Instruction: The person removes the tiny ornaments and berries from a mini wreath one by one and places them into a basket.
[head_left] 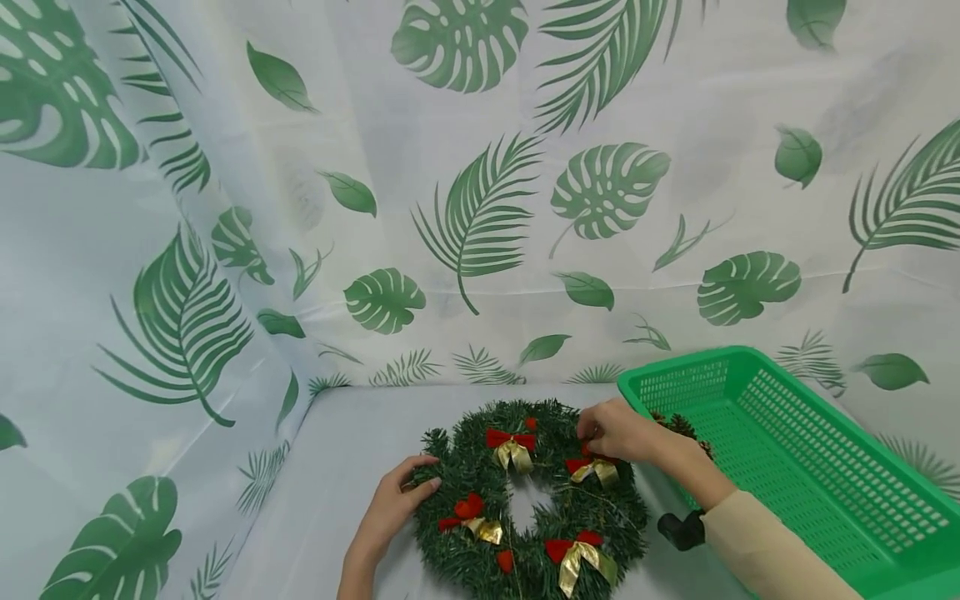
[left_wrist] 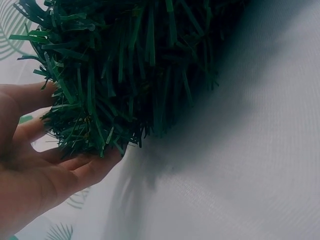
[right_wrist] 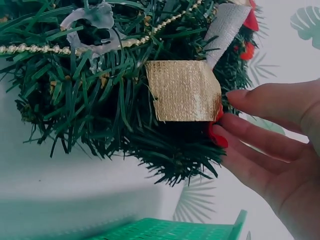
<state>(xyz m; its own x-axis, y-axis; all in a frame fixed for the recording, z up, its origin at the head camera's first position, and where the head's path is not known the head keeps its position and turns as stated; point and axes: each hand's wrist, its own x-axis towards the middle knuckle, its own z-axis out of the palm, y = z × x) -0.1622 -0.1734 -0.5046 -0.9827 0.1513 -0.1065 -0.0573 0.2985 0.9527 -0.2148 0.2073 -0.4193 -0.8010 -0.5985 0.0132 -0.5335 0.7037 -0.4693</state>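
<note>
A green tinsel wreath [head_left: 450,542] lies on the pale tabletop, trimmed with red-and-gold bows [head_left: 513,448] and small red ornaments [head_left: 506,561]. My left hand [head_left: 393,504] holds its left outer edge, thumb above; in the left wrist view fingers [left_wrist: 100,167] curl beneath the green bristles [left_wrist: 120,90]. At the upper right of the wreath, my right hand [head_left: 618,429] has its fingertips beside the right-hand bow [head_left: 596,469]. The right wrist view shows those fingers touching a red piece [right_wrist: 218,136] beside a gold ribbon end [right_wrist: 185,92]; I cannot tell whether they pinch it.
A green plastic basket [head_left: 795,450] stands to the right, under and beyond my right forearm, with several pine cones [head_left: 681,426] at its near left side. A black object [head_left: 681,530] shows beside my right sleeve. Leaf-printed cloth [head_left: 465,333] hangs behind the table.
</note>
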